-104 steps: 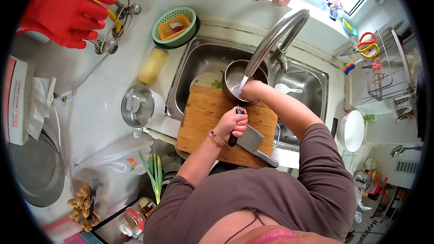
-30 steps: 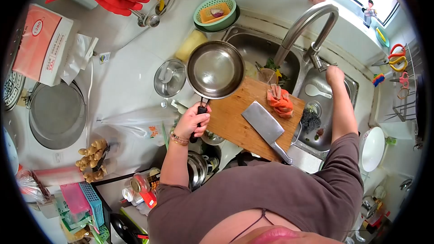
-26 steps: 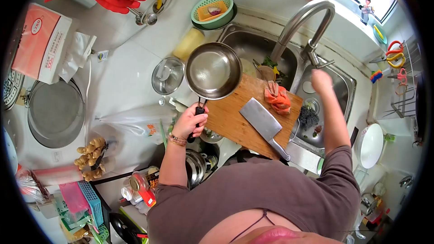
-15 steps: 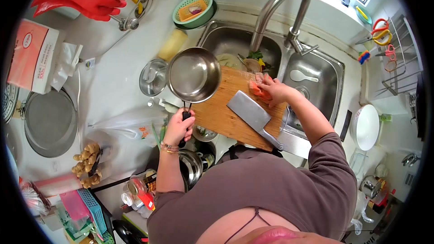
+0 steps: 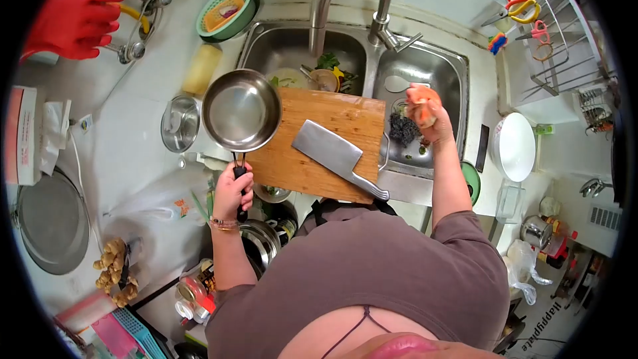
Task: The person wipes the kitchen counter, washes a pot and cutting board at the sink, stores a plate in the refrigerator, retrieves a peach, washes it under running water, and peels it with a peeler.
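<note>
My left hand [image 5: 232, 194] is closed round the black handle of a small steel saucepan [image 5: 242, 110], held level over the left edge of the wooden cutting board [image 5: 274, 167]. The pan's inside looks empty. A cleaver [image 5: 327, 148] lies flat across the board, its handle toward my body. Over the right sink basin [image 5: 458, 86], my right hand [image 5: 437, 125] grips a crumpled orange cloth [image 5: 423, 98], raised off the board. Below it in the basin are a dark scouring pad [image 5: 403, 129] and a white spoon [image 5: 397, 83].
The steel faucet [image 5: 320, 13] arches over the left basin [image 5: 266, 43], which holds a small bowl and greens. A glass bowl [image 5: 180, 123] and a green colander [image 5: 228, 13] stand at left. A white bowl [image 5: 515, 146] and a scissors rack [image 5: 551, 46] are at right.
My right hand has lifted the orange cloth off the board and carried it right, over the right basin. The dark scouring pad now shows. My left hand still holds the saucepan; the view has shifted.
</note>
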Demonstrator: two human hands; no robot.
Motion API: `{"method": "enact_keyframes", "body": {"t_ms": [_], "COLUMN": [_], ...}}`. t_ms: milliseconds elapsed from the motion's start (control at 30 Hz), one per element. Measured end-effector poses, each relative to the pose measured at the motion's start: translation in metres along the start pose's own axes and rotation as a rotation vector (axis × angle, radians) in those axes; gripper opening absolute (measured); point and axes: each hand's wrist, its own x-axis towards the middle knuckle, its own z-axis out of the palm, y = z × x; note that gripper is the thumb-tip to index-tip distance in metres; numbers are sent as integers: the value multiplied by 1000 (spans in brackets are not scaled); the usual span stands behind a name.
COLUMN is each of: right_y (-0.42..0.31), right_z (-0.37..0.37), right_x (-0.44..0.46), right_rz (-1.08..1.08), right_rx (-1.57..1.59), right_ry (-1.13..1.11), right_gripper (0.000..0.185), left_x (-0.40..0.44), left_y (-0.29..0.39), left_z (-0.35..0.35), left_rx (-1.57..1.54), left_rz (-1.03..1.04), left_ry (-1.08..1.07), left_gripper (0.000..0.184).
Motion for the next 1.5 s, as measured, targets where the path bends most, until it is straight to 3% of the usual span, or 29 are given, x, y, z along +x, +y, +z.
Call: {"method": "enact_keyframes", "body": {"t_ms": [100,167,200,267,300,333,400,467,533,567,667,700,767,967,1067,1133,1200,1367,1500], "right_y": [16,31,38,54,61,69,108,115,112,100,117,125,127,136,141,133,146,147,179], "right_z": [-16,-61,-76,-50,-47,-50,-105,-93,-90,-62,-44,-58,-64,-82,-99,-73,-96,-96,-186], "right_x": [-2,-1,-1,-15,-20,-25,-35,-34,-30,-25,-22,-26,-23,-21,-21,-22,-22,-18,-17], "right_rz": [-67,79,177,188,364,521,379,643,943,1083,1078,912,871,780,667,629,622,678,674], "right_rx": [202,172,129,-416,-876,-1342,-1711,-1537,-907,-856,-807,-964,-1022,-934,-1192,-1222,-1202,-1401,-1199], "right_ry": [187,333,304,455,382,284,-141,-149,37,228,38,-12,-87,-120,-257,-221,-198,-191,-41], "right_gripper": [51,43,41,45,44,42,35,29,26,32,34,31,32,34,26,19,16,20,23], "left_x": [-3,-4,-7,-12,-15,-16,-19,-23,-27,-29,-34,-34,-36,-41,-42,-43,-44,-44,-42], "left_y": [8,10,13,15,16,16,11,5,-3,-6,-13,-16,-19,-28,-30,-31,-32,-39,-46], "left_z": [4,3,4,1,0,-2,-6,-8,-10,-11,-10,-10,-11,-11,-8,-6,-4,0,3], "left_rx": [18,36,44,41,36,30,-8,-48,-46,-43,-52,-53,-45,-86,-94,-83,-49,-77,-60], "left_rz": [3,36,49,78,87,94,100,110,118,116,111,118,124,85,85,73,70,63,15], "left_ry": [21,29,39,59,58,62,70,70,77,80,80,73,64,109,125,137,142,132,165], "left_gripper": [15,16,15,15,15,14,13,13,14,15,16,15,15,15,14,13,12,12,15]}}
